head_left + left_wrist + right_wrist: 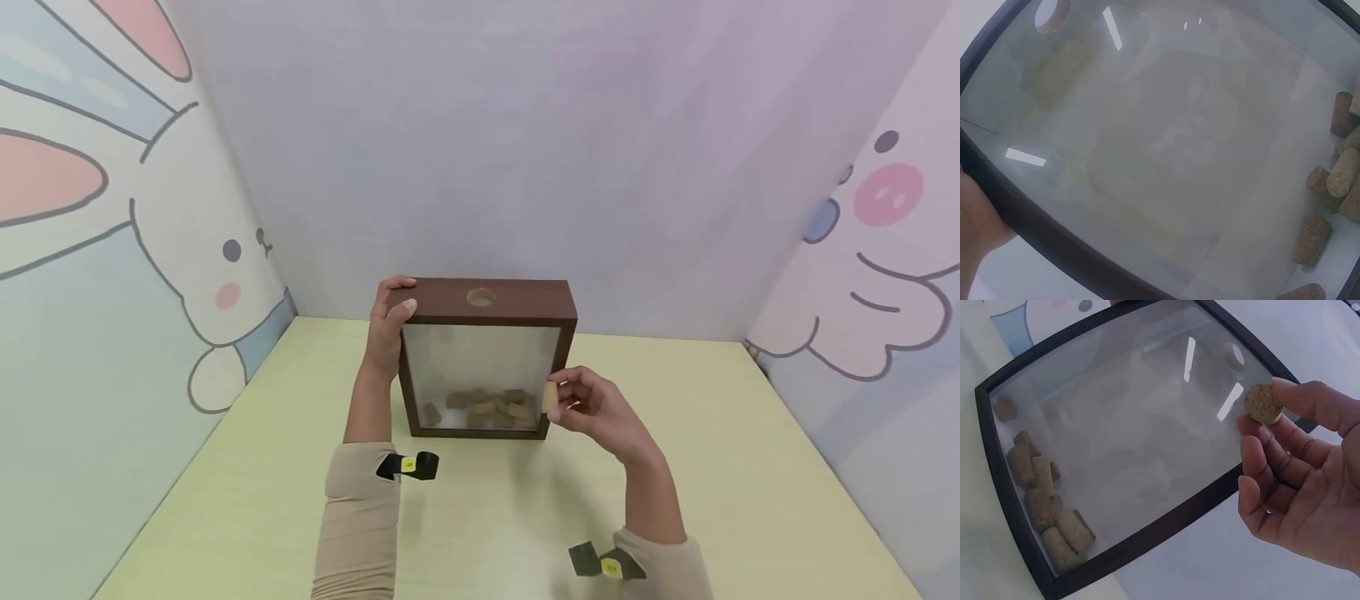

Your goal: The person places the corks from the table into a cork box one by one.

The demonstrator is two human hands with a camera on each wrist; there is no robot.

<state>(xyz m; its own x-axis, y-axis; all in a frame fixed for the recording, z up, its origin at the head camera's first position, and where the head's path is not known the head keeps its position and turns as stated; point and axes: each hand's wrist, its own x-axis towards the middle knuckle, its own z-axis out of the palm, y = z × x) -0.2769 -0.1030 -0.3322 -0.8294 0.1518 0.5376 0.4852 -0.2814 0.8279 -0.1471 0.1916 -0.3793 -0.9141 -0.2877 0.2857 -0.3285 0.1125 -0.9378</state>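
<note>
A dark brown wooden shadow box (525, 302) with a clear front pane stands upright on the table, a round hole (481, 297) in its top. Several corks (483, 408) lie in a heap along its bottom, seen closer through the pane in both wrist views. My left hand (387, 333) grips the box's upper left corner, thumb over the top edge. Between the thumb and fingertips of my right hand (600, 412) is a cork (551, 397), held in front of the frame's lower right side. The right wrist view shows the round end of this cork (1264, 404).
The box stands on a pale yellow-green table (480, 517), near a plain grey-lilac backdrop (525, 150). Side panels carry a cartoon rabbit (187, 225) on the left and a pink-snouted cartoon animal (862, 308) on the right.
</note>
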